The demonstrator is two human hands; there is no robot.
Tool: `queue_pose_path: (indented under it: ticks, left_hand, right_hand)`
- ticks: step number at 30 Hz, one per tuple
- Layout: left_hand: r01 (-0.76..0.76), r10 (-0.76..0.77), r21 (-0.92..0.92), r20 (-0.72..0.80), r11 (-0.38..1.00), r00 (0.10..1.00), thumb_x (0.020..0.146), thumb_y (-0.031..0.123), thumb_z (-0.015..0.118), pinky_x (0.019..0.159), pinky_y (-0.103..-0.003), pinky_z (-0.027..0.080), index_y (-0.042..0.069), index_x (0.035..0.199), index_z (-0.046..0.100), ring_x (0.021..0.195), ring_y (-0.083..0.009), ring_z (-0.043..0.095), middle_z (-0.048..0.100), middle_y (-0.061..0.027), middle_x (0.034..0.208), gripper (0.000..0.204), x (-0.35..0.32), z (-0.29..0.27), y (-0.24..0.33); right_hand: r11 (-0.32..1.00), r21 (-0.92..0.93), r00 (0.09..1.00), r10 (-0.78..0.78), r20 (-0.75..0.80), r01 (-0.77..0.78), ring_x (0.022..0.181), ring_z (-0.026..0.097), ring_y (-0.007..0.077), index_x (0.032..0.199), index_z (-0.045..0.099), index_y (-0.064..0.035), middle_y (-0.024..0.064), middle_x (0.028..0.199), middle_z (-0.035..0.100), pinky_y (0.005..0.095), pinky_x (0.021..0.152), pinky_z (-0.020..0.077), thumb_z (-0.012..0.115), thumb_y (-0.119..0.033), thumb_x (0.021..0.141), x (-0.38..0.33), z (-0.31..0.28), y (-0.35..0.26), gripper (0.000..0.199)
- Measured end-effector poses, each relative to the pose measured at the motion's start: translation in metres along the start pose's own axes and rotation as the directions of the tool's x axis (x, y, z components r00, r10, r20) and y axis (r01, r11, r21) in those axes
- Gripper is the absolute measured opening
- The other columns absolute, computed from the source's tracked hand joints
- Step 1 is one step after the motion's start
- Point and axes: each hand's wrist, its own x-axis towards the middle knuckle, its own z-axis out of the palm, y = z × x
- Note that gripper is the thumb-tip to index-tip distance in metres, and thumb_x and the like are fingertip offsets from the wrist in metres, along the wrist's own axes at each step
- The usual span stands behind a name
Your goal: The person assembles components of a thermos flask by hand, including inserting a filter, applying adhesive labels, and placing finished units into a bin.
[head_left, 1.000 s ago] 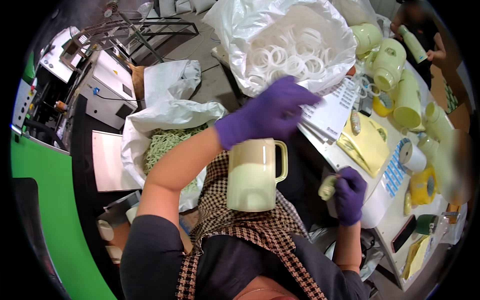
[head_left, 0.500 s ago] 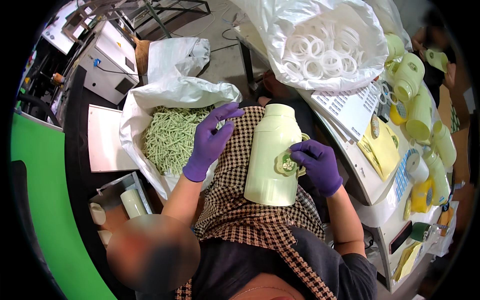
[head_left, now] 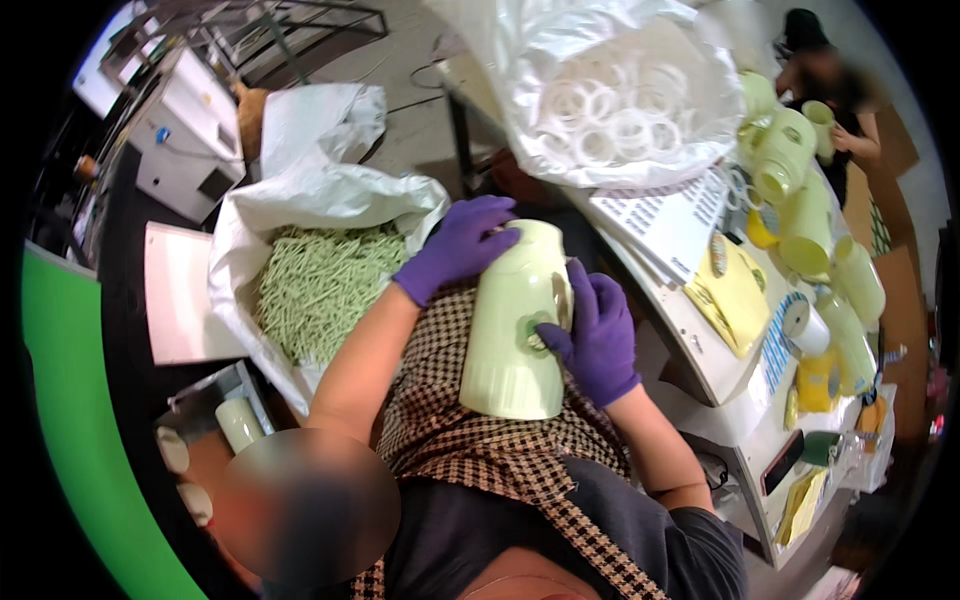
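A pale green vacuum jug body (head_left: 508,360) lies across my lap on a checked apron (head_left: 440,350), its neck pointing away from me. Purple gloves cover both hands. My left hand (head_left: 462,248) is closed at the jug's neck, thumb against the near side and fingertips partly hidden past the rim. At the jug's right side my right hand (head_left: 603,335) grips by the handle, most of which it hides. Its thumb presses on the round green sticker (head_left: 535,335), covering part of it.
Left of my lap, a white sack (head_left: 235,225) holds many thin pale green pieces (head_left: 325,290). A bag of translucent rings (head_left: 625,120) sits on the right-hand table (head_left: 690,350), with sticker sheets (head_left: 665,230), yellow sheets (head_left: 735,300) and several jug bodies (head_left: 805,230). Another person (head_left: 835,100) stands beyond.
My left hand has come from open beside the jug to its neck. My right hand has shifted from pinching at the sticker's edge to gripping the handle side, thumb on the sticker.
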Motion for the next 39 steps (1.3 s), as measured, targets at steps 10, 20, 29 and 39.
queue_pose_path:
  ticks: [10, 20, 29, 39]
  left_hand:
    - [0.197, -0.209, 0.174, 0.051, 0.965, 0.977, 0.096, 0.022, 0.068, 0.066, -0.042, 0.051, 0.004, 0.08, 0.06, 0.068, -0.0335, 0.063, 0.065, -0.0109, 0.075, 0.025, 0.001, -0.074, 0.161]
    - [0.135, -0.251, 0.409, 0.245, 0.902, 0.937, 0.096, 0.038, 0.064, 0.08, -0.049, 0.053, 0.006, 0.107, 0.067, 0.088, -0.0384, 0.068, 0.071, -0.0173, 0.094, 0.033, 0.05, 0.026, 0.056]
    - [-0.528, 0.495, 0.066, 0.267, 0.847, 0.827, 0.088, 0.019, 0.069, 0.105, -0.043, 0.044, 0.009, 0.121, 0.065, 0.113, -0.03, 0.062, 0.068, -0.0103, 0.121, 0.035, 0.078, 0.061, 0.135]
    - [-0.5, 0.157, 0.227, 0.774, 0.836, 0.613, 0.087, 0.015, 0.065, 0.119, -0.051, 0.033, 0.026, 0.149, 0.055, 0.145, -0.0329, 0.044, 0.048, -0.0126, 0.155, 0.064, 0.124, 0.128, 0.145]
  right_hand:
    - [0.997, -0.031, 0.985, -0.073, -0.158, 0.069, 0.104, 0.064, 0.035, 0.124, 0.066, -0.0071, 0.0141, 0.113, 0.066, 0.0462, 0.09, 0.052, 0.079, -0.015, 0.08, -0.06, -0.064, 0.037, 0.047]
    - [0.71, -0.283, 0.761, 0.629, -0.155, -0.645, 0.1, 0.069, 0.0367, 0.133, 0.06, -0.0051, 0.0232, 0.117, 0.069, 0.0464, 0.085, 0.0541, 0.072, -0.034, 0.089, 0.031, -0.105, 0.26, 0.054]
    - [0.921, -0.235, 0.928, 0.241, -0.284, -0.311, 0.093, 0.067, 0.0373, 0.126, 0.068, -0.0109, 0.0186, 0.105, 0.064, 0.0437, 0.083, 0.0542, 0.067, -0.008, 0.085, 0.017, -0.104, 0.243, 0.041]
    - [0.907, -0.359, 0.975, 0.218, -0.051, -0.221, 0.081, 0.067, 0.0233, 0.118, 0.076, -0.0235, 0.0044, 0.097, 0.065, 0.0376, 0.065, 0.0542, 0.073, -0.031, 0.092, -0.036, -0.112, 0.152, 0.028]
